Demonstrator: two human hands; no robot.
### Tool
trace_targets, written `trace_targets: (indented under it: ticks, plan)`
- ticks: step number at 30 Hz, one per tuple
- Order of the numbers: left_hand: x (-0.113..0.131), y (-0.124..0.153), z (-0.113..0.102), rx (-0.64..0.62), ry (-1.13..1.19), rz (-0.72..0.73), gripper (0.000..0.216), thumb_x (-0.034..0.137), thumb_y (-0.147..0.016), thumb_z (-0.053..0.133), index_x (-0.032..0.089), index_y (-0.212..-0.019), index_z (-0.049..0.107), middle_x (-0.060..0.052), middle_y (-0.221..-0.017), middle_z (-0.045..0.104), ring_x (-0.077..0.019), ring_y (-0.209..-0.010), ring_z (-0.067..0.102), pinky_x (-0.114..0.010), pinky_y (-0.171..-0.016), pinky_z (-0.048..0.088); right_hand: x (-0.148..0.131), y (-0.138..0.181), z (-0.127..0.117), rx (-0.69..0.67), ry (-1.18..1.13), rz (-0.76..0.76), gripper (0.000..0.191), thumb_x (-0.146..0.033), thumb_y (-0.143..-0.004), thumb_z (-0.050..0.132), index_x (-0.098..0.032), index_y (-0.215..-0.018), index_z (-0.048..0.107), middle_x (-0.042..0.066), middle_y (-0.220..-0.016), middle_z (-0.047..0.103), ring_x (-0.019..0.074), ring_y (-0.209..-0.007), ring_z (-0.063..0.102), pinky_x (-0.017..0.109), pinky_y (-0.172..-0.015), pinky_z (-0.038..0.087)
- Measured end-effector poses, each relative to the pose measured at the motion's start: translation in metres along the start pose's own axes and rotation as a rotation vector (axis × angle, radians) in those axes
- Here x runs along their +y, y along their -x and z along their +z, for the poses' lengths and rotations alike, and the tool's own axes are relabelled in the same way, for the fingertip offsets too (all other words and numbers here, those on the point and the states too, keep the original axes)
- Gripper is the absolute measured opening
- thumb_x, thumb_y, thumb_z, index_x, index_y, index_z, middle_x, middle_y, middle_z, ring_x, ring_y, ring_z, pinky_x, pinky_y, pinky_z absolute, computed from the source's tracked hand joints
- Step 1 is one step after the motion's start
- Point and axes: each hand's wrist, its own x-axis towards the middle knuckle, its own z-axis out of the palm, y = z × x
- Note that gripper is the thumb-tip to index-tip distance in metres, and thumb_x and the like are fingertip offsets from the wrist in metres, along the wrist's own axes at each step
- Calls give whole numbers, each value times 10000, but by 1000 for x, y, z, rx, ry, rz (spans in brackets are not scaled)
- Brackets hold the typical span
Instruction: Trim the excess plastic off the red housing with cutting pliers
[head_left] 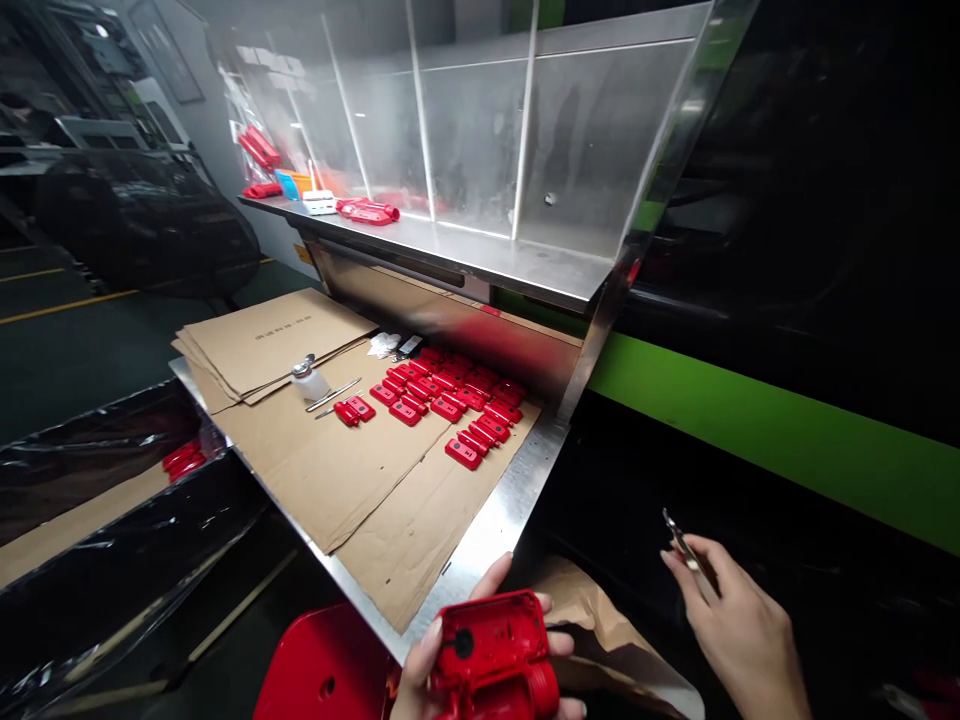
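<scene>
The left hand [450, 665] grips a red housing [491, 650], hollow side up, just off the table's [487, 530] near edge, seemingly for inspection, while the right hand [739, 625] pinches a small metal tool [679, 540].

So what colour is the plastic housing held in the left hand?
Red, with a black round spot inside. The housing in the left hand shows best in the head view.
</scene>
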Motion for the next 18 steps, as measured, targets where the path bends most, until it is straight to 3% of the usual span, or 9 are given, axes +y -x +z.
trace_targets:
  ticks: [4,8,10,13,15,18]
  plan:
    - [-3,-6,2,-105,84,36,618,649,-888,535,274,-1378,565,-184,-1373,593,-439,-1245,548,-589,-982,454,-33,15,-22,-128,-32,-11,525,-797,-806,550,-325,-1019,632,-13,-897,754,261,-819,732,356,-645,610]
    - [-6,-8,-1,-187,86,47,647,681,-936,391,260,-1406,534,-181,-1363,600,-412,-1227,573,-582,-981,447,-61,27,-42,-126,-129,-124,465,-661,-962,382,-306,-1151,616,14,-1018,742,239,-926,724,322,-732,619]
    - [-5,-8,0,-197,88,23,674,700,-922,417,250,-1411,532,-176,-1359,603,-416,-1220,576,-590,-985,443,-67,27,-51,-112,-128,-289,405,-561,-1011,360,-305,-1215,599,17,-1106,724,208,-973,722,265,-751,623]
    - [-4,-8,6,-203,92,-24,720,726,-878,514,238,-1407,538,-175,-1342,616,-409,-1186,601,-554,-952,473,-74,23,-60,-87,-57,-667,410,-552,-991,466,-279,-1271,590,37,-1181,701,193,-997,719,209,-761,621]
    - [-3,-7,11,-193,84,-21,752,724,-869,547,195,-1404,541,-181,-1309,639,-372,-1147,630,-492,-970,466,-85,20,-63,-90,4,-892,459,-569,-955,546,-254,-1285,593,42,-1154,707,189,-1002,709,208,-785,615]
    - [-2,-4,15,-146,64,-21,772,715,-854,583,142,-1372,576,-186,-1250,673,-365,-1150,621,-463,-1027,417,-111,18,-63,-61,37,-1099,482,-583,-916,621,-219,-1231,631,16,-1034,741,179,-912,705,261,-751,611]
